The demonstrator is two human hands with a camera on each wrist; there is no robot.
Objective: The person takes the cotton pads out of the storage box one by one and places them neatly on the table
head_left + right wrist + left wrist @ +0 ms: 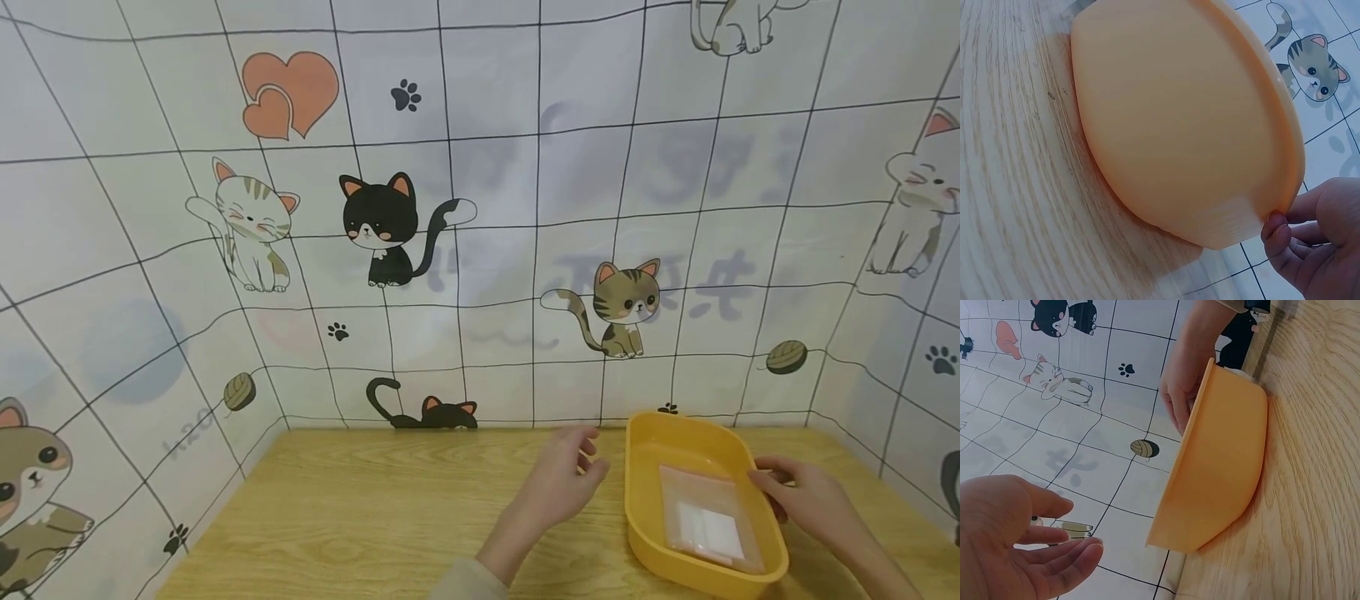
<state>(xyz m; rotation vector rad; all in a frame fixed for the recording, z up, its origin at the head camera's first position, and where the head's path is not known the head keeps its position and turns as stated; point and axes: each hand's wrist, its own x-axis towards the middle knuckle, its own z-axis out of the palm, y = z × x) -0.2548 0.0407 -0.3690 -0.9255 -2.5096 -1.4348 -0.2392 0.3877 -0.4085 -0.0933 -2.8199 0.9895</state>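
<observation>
A yellow plastic basin (637,508) stands on the right part of the table in the head view. Inside it lies a clear zip bag (693,487) with a red seal line and a flat white piece (716,532) in it. My right hand (810,493) pinches the basin's right rim, thumb on top and fingers curled under, as the right wrist view shows at the rim (1294,144). To the left of the basin my left hand (562,477) hovers, fingers loosely bent and nothing in them. The left wrist view shows a gap between that hand (1035,531) and the basin's side (1222,462).
A wood-grain table (375,508) carries the basin. Behind it and on both sides hangs a white gridded sheet (495,183) printed with cats, hearts and paw prints. The basin's far end comes close to the back sheet.
</observation>
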